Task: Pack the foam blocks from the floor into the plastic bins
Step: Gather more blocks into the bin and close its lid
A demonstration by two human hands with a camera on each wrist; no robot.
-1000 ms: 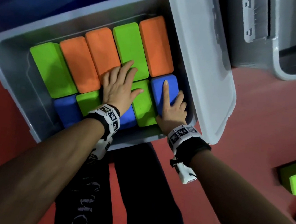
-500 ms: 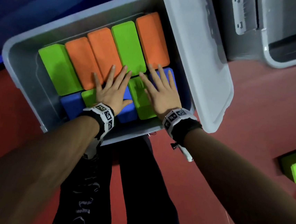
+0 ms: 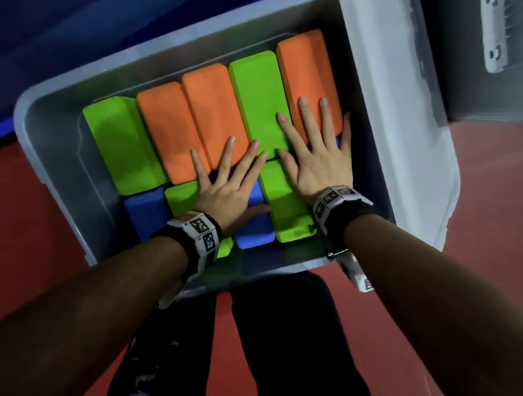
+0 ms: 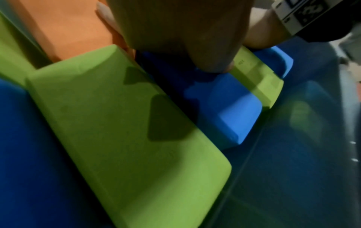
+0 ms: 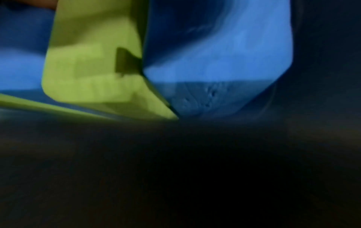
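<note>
Translucent grey plastic formed the largest item, a bin (image 3: 50,152) filling the upper centre of the head view, with its lid (image 3: 399,115) standing open along the right edge. A second grey container (image 3: 521,72) occupied the upper right corner, contents not visible. Red floor (image 3: 493,194) surrounded both. Inside the bin, foam blocks lay in two tiers: an upper row of five, reading left to right green block (image 3: 121,143), two orange blocks (image 3: 171,128), tall green block (image 3: 260,102), and right orange block (image 3: 307,74), each with its long axis running from lower left toward upper right of the frame, packed side by side. A nearer, lower row held blue blocks (image 3: 147,209) and green ones (image 3: 285,206) on the same axis, short ends toward the near wall. The right hand (image 3: 318,161) lay flat with fingers spread across the seam between the tall green and right orange blocks; the left hand (image 3: 225,191) lay flat, fingers splayed onto the orange blocks, thumb on a blue one. Neither gripped anything. The flat palms probably served to press the layer level and snug so that more would fit. The right wrist view was mostly dark, showing only blue and green foam close by.
</note>
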